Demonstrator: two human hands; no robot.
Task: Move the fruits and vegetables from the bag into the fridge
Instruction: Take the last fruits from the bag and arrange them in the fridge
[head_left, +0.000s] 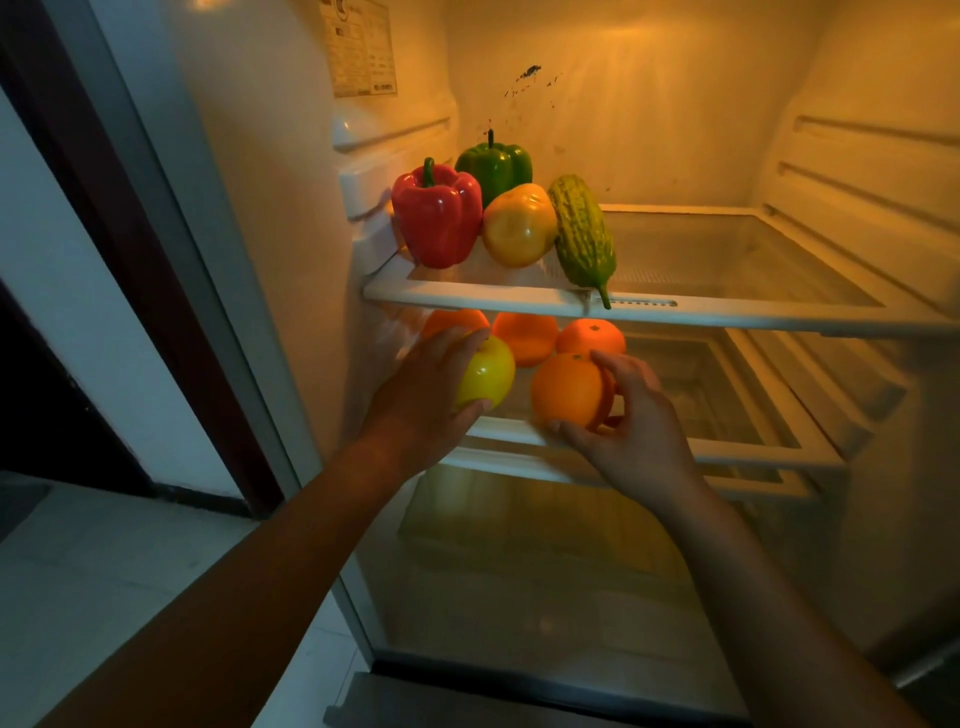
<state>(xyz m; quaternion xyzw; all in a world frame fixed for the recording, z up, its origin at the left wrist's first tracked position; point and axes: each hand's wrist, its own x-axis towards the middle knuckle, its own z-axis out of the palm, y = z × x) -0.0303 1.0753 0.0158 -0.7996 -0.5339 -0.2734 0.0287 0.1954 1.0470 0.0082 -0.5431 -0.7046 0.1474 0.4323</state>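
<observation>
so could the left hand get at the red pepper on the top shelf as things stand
Probably not without letting go first. The left hand is wrapped around a yellow apple at the lower shelf. The red pepper stands at the upper shelf's front left, with nothing in front of it, so the path itself looks free.

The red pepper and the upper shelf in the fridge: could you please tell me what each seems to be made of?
Red pepper: very glossy, uniform skin with sharp highlights; it could be real or a plastic replica, the look leaves it open.
Upper shelf: a clear pane, glass or clear plastic, since the oranges below show through it, framed by a matte white rim, likely plastic.
</observation>
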